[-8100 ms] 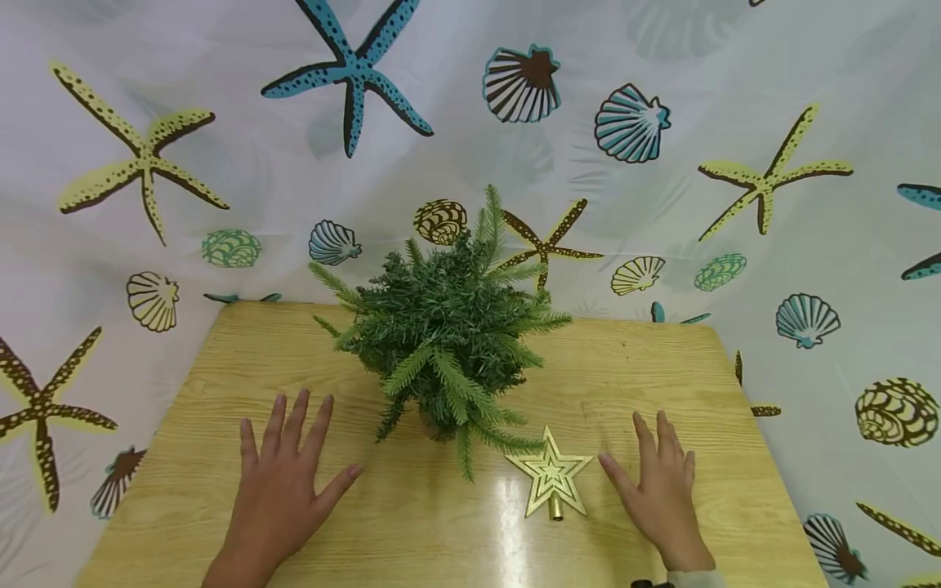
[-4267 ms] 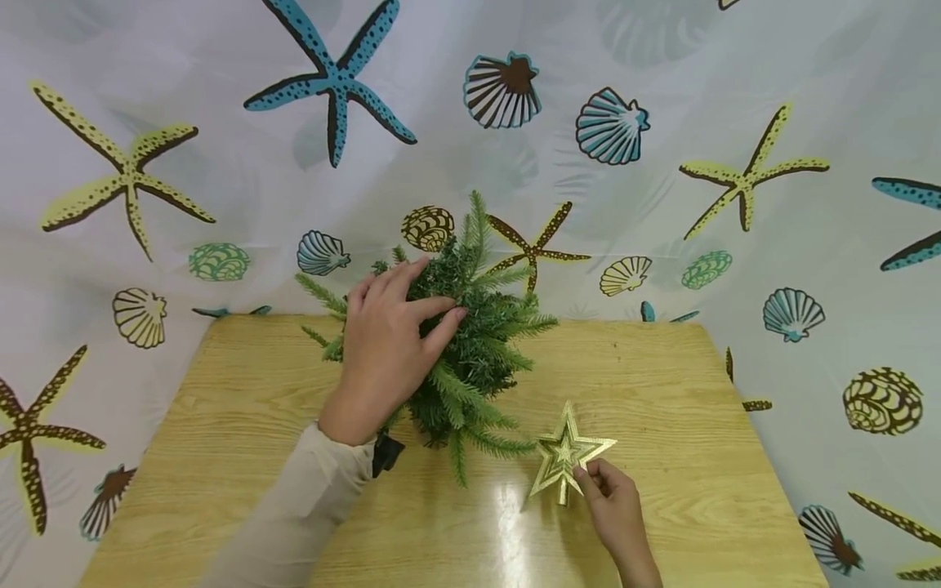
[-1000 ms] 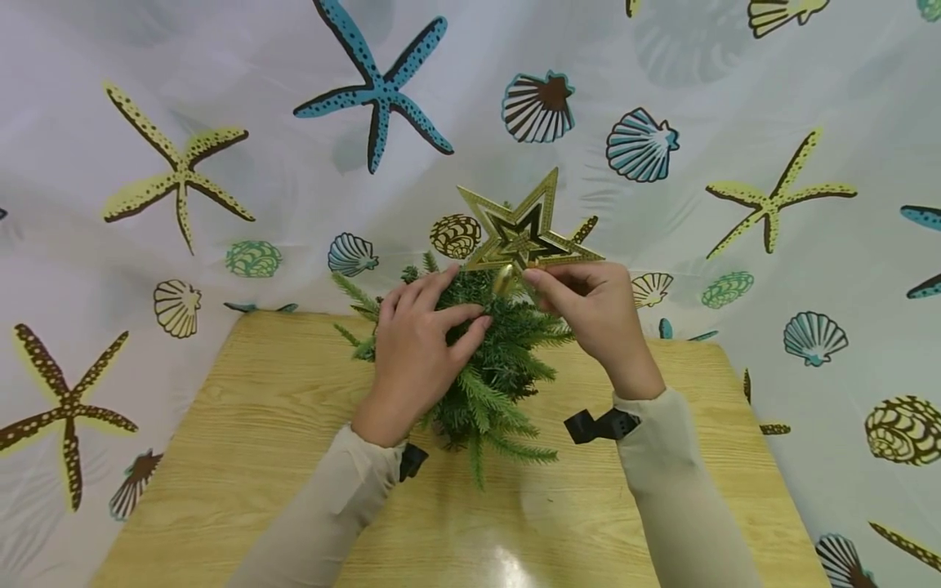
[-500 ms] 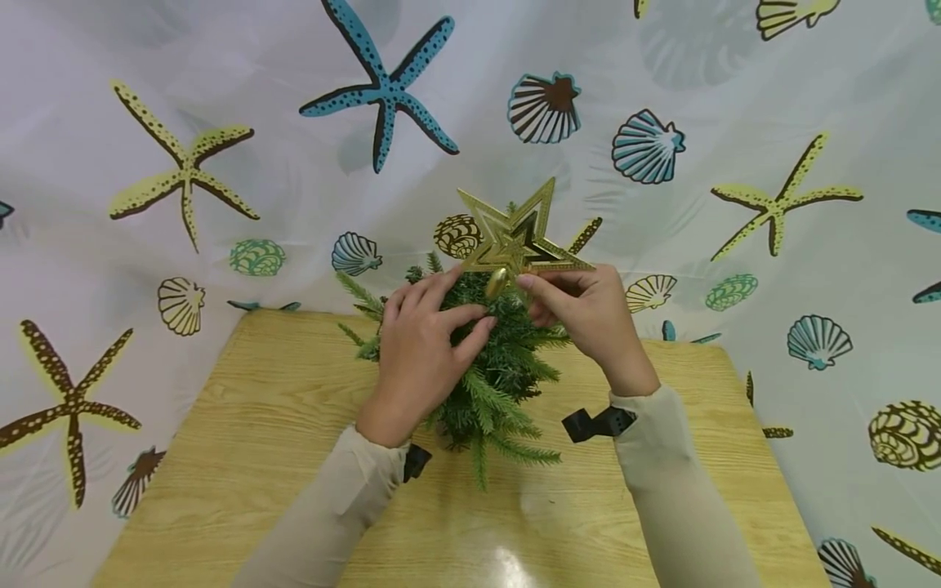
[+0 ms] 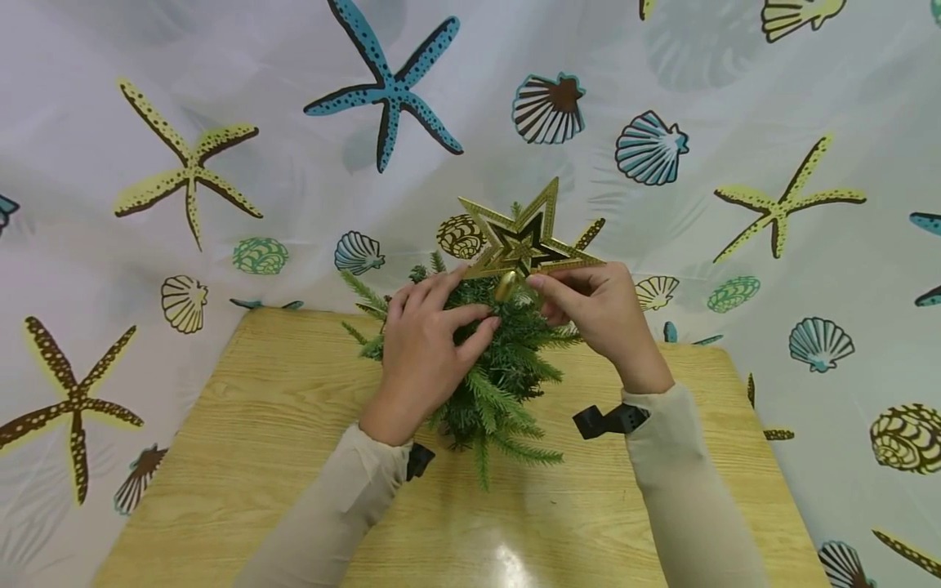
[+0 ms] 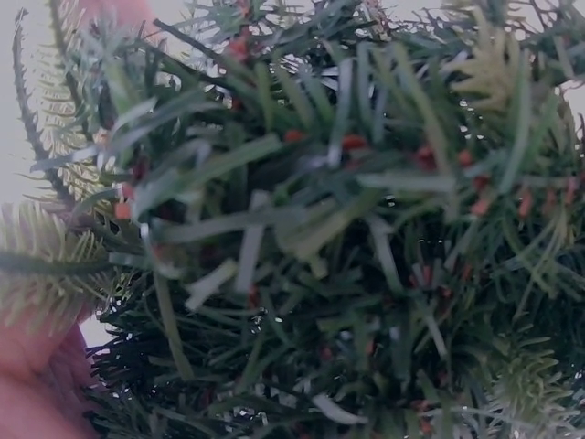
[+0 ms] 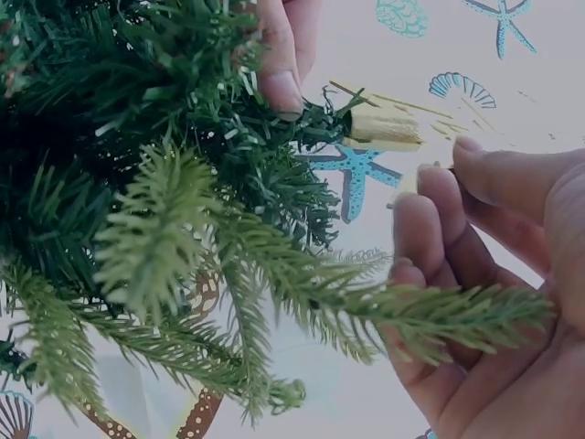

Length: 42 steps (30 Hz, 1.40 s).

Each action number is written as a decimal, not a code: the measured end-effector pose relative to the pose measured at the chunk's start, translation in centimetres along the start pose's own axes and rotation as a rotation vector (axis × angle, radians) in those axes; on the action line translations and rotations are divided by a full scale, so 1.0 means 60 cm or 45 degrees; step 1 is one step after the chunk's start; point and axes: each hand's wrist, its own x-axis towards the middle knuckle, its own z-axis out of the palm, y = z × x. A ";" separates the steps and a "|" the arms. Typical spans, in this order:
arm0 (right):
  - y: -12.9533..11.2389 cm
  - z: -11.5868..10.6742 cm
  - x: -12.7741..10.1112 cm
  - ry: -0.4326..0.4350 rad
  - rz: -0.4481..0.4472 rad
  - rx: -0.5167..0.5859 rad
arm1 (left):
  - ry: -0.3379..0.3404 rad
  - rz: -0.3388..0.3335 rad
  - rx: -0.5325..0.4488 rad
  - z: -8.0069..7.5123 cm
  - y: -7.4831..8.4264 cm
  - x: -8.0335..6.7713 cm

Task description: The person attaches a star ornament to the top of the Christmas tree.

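Note:
A small artificial Christmas tree [image 5: 507,384] stands on the table, its dark green needles mixed with lighter sprigs. My left hand [image 5: 422,351] is at its top, thumb and forefinger pinching the tip; the other fingers lie over the far side. With thumb and fingertips, my right hand [image 5: 599,318] pinches a gold star tree topper [image 5: 524,241] by its lower part. In the right wrist view, the topper's gold tube [image 7: 388,126] meets the end of the top sprig; how far it is over it I cannot tell. Needles fill most of the left wrist view.
The light wooden table [image 5: 279,457] carries the tree near its back middle. Behind and beside it hangs a white cloth [image 5: 294,163] printed with starfish and shells. A light sprig [image 7: 439,315] reaches across the right hand's palm in the right wrist view.
At first both hands were apart from tree and star, which lay on the table. Left then took the tree's tip; right lifted the star to it. Lately the star only shifts and tilts slightly.

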 end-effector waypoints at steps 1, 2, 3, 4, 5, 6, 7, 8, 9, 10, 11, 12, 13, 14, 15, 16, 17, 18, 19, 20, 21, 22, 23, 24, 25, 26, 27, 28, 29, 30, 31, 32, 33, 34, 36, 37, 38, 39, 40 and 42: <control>0.000 -0.001 0.000 -0.008 0.008 0.003 | -0.002 -0.003 -0.002 -0.001 0.000 0.000; 0.001 -0.001 0.000 -0.017 0.014 0.002 | -0.005 -0.005 -0.005 -0.001 0.001 0.000; 0.002 -0.001 0.001 -0.028 0.018 -0.001 | -0.007 -0.005 -0.005 -0.001 0.001 0.000; 0.002 -0.001 0.001 -0.037 0.022 -0.002 | -0.010 -0.006 -0.007 -0.001 0.000 0.000; 0.003 -0.002 0.001 -0.043 0.024 -0.006 | -0.010 -0.005 -0.009 -0.001 0.000 0.000; 0.004 -0.002 0.002 -0.046 0.023 -0.010 | -0.008 0.000 -0.011 0.000 0.000 -0.001; 0.006 -0.002 0.002 -0.047 0.021 -0.016 | -0.003 0.005 -0.016 0.000 -0.001 -0.002; 0.006 -0.002 0.002 -0.050 0.019 -0.024 | 0.006 0.015 -0.022 0.001 -0.001 -0.002; 0.007 -0.001 0.002 -0.055 0.019 -0.031 | 0.017 0.025 -0.030 0.002 -0.002 -0.004; 0.007 -0.001 0.002 -0.064 0.020 -0.038 | 0.033 0.038 -0.044 0.003 -0.002 -0.005; 0.008 -0.001 0.001 -0.072 0.021 -0.048 | 0.050 0.050 -0.057 0.004 -0.002 -0.006; 0.008 0.000 0.001 -0.083 0.024 -0.055 | 0.069 0.063 -0.078 0.005 -0.002 -0.007; 0.009 0.000 0.000 -0.094 0.028 -0.062 | 0.088 0.074 -0.104 0.005 -0.003 -0.008; 0.010 -0.001 -0.001 -0.104 0.033 -0.069 | 0.109 0.086 -0.129 0.006 -0.003 -0.008; 0.012 -0.001 -0.002 -0.113 0.038 -0.076 | 0.129 0.095 -0.156 0.006 -0.003 -0.009; 0.013 -0.001 -0.002 -0.121 0.040 -0.089 | 0.148 0.103 -0.182 0.007 -0.003 -0.009; 0.019 -0.002 -0.002 -0.124 0.044 -0.098 | 0.164 0.110 -0.205 0.007 -0.003 -0.010; 0.025 -0.003 -0.002 -0.129 0.048 -0.100 | 0.179 0.118 -0.228 0.007 -0.003 -0.010; 0.033 -0.004 -0.001 -0.131 0.049 -0.108 | 0.189 0.123 -0.245 0.007 -0.004 -0.010; 0.040 -0.005 0.001 -0.133 0.052 -0.119 | 0.196 0.126 -0.254 0.006 -0.004 -0.010; 0.047 -0.006 0.002 -0.137 0.055 -0.130 | 0.199 0.129 -0.260 0.006 -0.004 -0.010; 0.055 -0.007 0.004 -0.142 0.062 -0.136 | 0.194 0.132 -0.261 0.005 -0.005 -0.010; 0.063 -0.008 0.006 -0.146 0.070 -0.134 | 0.184 0.135 -0.255 0.005 -0.005 -0.010; 0.067 -0.009 0.008 -0.153 0.079 -0.131 | 0.168 0.139 -0.240 0.003 -0.006 -0.009; 0.069 -0.010 0.009 -0.159 0.090 -0.130 | 0.144 0.143 -0.222 0.001 -0.007 -0.009; 0.070 -0.011 0.010 -0.164 0.101 -0.126 | 0.119 0.149 -0.202 -0.001 -0.008 -0.008; 0.071 -0.012 0.011 -0.168 0.106 -0.119 | 0.092 0.160 -0.183 -0.004 -0.009 -0.008; 0.063 -0.012 0.011 -0.173 0.114 -0.116 | 0.067 0.172 -0.167 -0.007 -0.010 -0.008; 0.055 -0.012 0.011 -0.177 0.116 -0.115 | 0.044 0.183 -0.153 -0.010 -0.010 -0.008; 0.047 -0.012 0.010 -0.181 0.116 -0.123 | 0.027 0.197 -0.145 -0.014 -0.010 -0.008; 0.038 -0.012 0.009 -0.180 0.117 -0.127 | 0.013 0.207 -0.143 -0.017 -0.010 -0.008; 0.031 -0.012 0.008 -0.178 0.117 -0.133 | 0.005 0.217 -0.140 -0.020 -0.010 -0.008; 0.025 -0.012 0.007 -0.174 0.118 -0.140 | -0.003 0.225 -0.138 -0.023 -0.009 -0.008; 0.019 -0.013 0.005 -0.170 0.125 -0.148 | -0.010 0.227 -0.136 -0.026 -0.008 -0.010; 0.027 -0.016 0.005 -0.149 0.141 -0.136 | -0.026 0.228 -0.122 -0.031 -0.008 -0.012; 0.033 -0.018 0.004 -0.132 0.143 -0.135 | -0.034 0.228 -0.115 -0.034 -0.008 -0.013; 0.041 -0.021 0.002 -0.115 0.143 -0.144 | -0.040 0.227 -0.108 -0.037 -0.007 -0.014; 0.048 -0.024 0.001 -0.094 0.133 -0.158 | -0.043 0.228 -0.106 -0.040 -0.007 -0.014; 0.055 -0.027 -0.002 -0.068 0.117 -0.188 | -0.044 0.229 -0.107 -0.044 -0.007 -0.015; 0.065 -0.032 -0.007 -0.019 0.054 -0.269 | -0.036 0.237 -0.112 -0.053 -0.006 -0.017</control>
